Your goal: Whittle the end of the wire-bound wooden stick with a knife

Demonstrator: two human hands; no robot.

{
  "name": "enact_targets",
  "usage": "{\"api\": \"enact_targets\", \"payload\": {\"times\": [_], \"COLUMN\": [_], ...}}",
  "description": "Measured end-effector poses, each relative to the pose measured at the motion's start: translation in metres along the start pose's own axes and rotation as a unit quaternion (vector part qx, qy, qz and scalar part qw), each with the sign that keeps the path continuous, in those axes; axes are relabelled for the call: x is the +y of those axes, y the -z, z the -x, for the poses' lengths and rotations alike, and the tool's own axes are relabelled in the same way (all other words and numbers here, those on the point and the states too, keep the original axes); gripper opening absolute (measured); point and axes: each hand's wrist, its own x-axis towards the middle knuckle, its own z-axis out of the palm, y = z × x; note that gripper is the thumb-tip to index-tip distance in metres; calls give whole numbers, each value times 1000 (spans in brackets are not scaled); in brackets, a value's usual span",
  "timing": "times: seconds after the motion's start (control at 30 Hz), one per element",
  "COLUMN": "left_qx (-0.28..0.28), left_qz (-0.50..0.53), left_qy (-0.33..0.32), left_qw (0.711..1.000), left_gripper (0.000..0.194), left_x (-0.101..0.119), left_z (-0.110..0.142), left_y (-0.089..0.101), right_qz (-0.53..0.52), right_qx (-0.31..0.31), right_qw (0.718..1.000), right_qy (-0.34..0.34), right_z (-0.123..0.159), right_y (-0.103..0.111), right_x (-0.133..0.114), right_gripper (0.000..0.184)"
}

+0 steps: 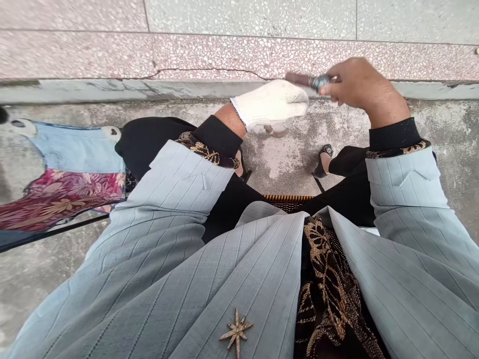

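My left hand (271, 103) wears a white knitted glove and is held out in front of the stone ledge, its fingers curled together. A small brownish-grey patch shows under the glove; I cannot tell whether it is a held object or part of the glove. Bare and closed, my right hand (362, 85) grips a short tool with a wrapped grip (317, 82). The tool's flat brown end points left, over the gloved fingertips. Motion blurs it, so its exact kind and whether it touches the glove are unclear.
A pink speckled stone ledge (209, 55) with a crack runs across ahead, above worn concrete ground (277, 159). To the left lies denim and floral cloth (80, 149) beside a dark bar. A woven seat edge (288, 199) shows between my legs, and a black shoe (322, 162) stands below.
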Motion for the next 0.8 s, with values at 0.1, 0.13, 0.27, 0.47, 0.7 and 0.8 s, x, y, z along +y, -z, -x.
{"api": "enact_targets", "payload": {"times": [0.1, 0.13, 0.27, 0.47, 0.7, 0.8], "left_qx": [-13, -15, 63, 39, -14, 11], "left_qz": [-60, -57, 66, 170, 33, 40], "left_qy": [-21, -22, -9, -45, -41, -2], "left_qw": [998, 998, 996, 984, 999, 999], "left_gripper": [35, 35, 34, 29, 36, 39], "left_x": [-2, -3, -6, 2, 11, 11], "left_z": [4, 4, 3, 1, 7, 10], "left_y": [6, 8, 13, 2, 0, 6], "right_qz": [52, 29, -226, -464, -120, 51], "right_qx": [-244, -312, -208, 162, 142, 31], "right_qw": [967, 945, 933, 853, 982, 997], "right_qy": [58, 94, 188, 176, -38, -47], "right_z": [2, 5, 31, 34, 5, 4], "right_y": [3, 7, 24, 19, 6, 8], "right_x": [0, 1, 0, -4, -2, -2], "right_gripper": [45, 47, 32, 26, 6, 17]}}
